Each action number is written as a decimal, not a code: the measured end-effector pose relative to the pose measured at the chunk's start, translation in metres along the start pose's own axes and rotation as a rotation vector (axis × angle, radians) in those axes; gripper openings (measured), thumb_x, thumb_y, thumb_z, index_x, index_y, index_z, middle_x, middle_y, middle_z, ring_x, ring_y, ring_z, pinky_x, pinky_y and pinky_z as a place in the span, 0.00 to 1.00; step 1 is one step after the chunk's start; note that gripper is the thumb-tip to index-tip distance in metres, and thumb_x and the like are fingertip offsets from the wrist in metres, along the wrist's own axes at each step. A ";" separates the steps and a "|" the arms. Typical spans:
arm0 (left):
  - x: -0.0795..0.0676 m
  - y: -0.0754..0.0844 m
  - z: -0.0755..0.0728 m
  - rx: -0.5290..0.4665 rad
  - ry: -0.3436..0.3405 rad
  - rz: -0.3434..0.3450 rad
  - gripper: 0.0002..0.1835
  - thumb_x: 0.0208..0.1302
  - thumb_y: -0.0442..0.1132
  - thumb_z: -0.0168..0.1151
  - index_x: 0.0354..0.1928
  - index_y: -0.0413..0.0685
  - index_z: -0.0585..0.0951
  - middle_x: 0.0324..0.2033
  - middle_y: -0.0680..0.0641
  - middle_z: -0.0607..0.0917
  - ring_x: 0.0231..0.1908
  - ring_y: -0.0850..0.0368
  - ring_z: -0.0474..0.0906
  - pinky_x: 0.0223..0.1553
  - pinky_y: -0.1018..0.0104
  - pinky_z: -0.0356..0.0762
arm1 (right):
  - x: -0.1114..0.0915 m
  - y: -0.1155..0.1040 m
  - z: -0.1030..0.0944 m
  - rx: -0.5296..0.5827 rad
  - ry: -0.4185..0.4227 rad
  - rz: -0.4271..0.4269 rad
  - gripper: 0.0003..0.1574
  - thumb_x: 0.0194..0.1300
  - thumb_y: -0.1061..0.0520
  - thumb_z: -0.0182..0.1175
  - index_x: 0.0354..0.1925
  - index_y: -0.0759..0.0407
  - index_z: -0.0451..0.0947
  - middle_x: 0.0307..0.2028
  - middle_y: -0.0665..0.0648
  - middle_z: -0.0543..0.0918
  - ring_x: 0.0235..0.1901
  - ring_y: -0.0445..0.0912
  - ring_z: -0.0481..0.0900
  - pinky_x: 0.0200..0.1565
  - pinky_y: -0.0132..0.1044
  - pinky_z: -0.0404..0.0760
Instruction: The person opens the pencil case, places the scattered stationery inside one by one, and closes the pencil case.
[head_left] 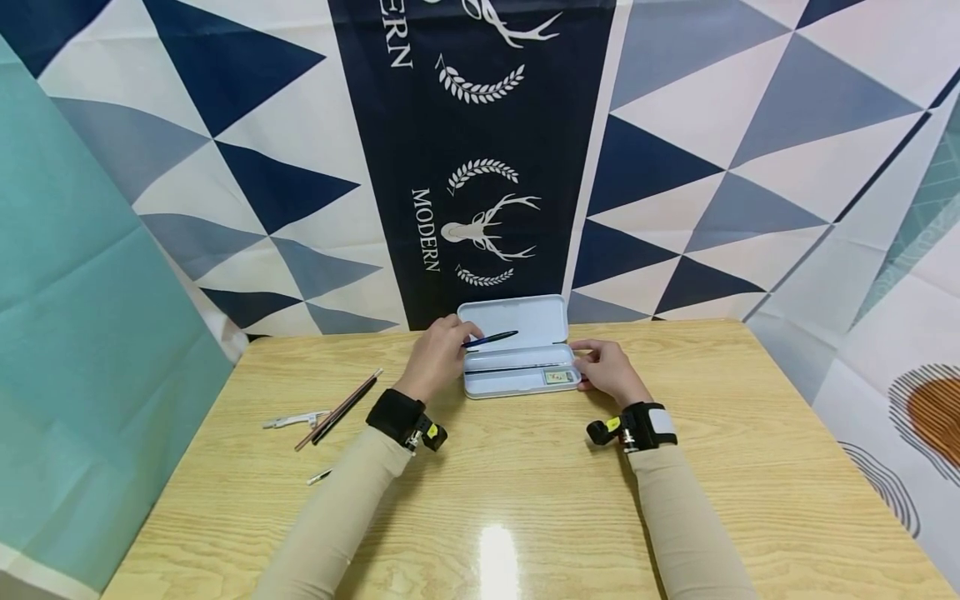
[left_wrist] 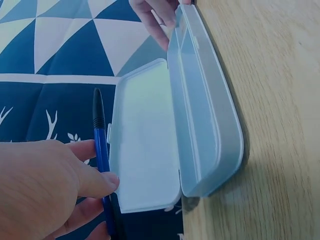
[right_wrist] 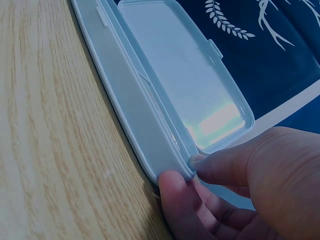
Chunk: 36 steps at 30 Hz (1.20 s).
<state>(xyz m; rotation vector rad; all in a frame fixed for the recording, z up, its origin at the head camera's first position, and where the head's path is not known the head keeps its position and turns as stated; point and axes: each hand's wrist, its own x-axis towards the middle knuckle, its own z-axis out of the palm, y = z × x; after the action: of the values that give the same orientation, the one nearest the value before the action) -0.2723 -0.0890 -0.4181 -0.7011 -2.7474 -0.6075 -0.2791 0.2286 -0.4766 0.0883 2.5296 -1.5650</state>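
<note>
A light blue pencil case (head_left: 502, 387) stands near the table's back edge, its lid (head_left: 517, 314) swung back toward the wall cloth. In its front compartment, at the right end, lies a small eraser-like block (head_left: 558, 377); a thin dark line runs along the middle of the case. My left hand (head_left: 437, 360) pinches a blue pen (left_wrist: 101, 150) with a black grip between thumb and fingers, over the case's left side by the lid. My right hand (head_left: 611, 372) grips the right end of the case, thumb (right_wrist: 220, 167) at the rim and fingers around the outer wall.
Left of the left arm lie a white drawing compass (head_left: 292, 420), a pinkish pencil (head_left: 330, 419) and a dark pencil (head_left: 345, 410). A short white-ended stick (head_left: 318, 477) is partly covered by the left sleeve. Patterned cloth (head_left: 487, 125) hangs right behind the table.
</note>
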 end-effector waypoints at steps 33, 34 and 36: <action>0.018 0.035 0.019 0.000 -0.007 0.097 0.20 0.71 0.21 0.67 0.56 0.48 0.93 0.46 0.44 0.92 0.50 0.47 0.89 0.55 0.56 0.90 | 0.000 -0.001 -0.001 0.009 -0.003 0.028 0.29 0.85 0.64 0.55 0.79 0.67 0.74 0.45 0.63 0.80 0.33 0.42 0.84 0.33 0.30 0.89; 0.019 0.035 0.020 0.003 0.000 0.101 0.19 0.71 0.21 0.68 0.55 0.48 0.93 0.45 0.44 0.92 0.50 0.47 0.89 0.55 0.56 0.90 | 0.000 -0.001 -0.001 0.011 -0.003 0.030 0.29 0.85 0.64 0.55 0.79 0.67 0.74 0.44 0.63 0.80 0.33 0.42 0.84 0.33 0.30 0.89; 0.019 0.035 0.022 0.010 0.012 0.108 0.20 0.71 0.20 0.68 0.55 0.48 0.93 0.45 0.44 0.92 0.50 0.47 0.89 0.56 0.56 0.90 | 0.000 -0.002 -0.001 0.013 0.000 0.030 0.29 0.85 0.64 0.56 0.79 0.67 0.74 0.44 0.62 0.80 0.33 0.42 0.83 0.33 0.30 0.89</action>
<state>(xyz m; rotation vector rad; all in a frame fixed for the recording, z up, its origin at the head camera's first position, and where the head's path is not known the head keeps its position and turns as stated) -0.2742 -0.0433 -0.4200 -0.8347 -2.6792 -0.5726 -0.2793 0.2286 -0.4748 0.1271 2.5068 -1.5698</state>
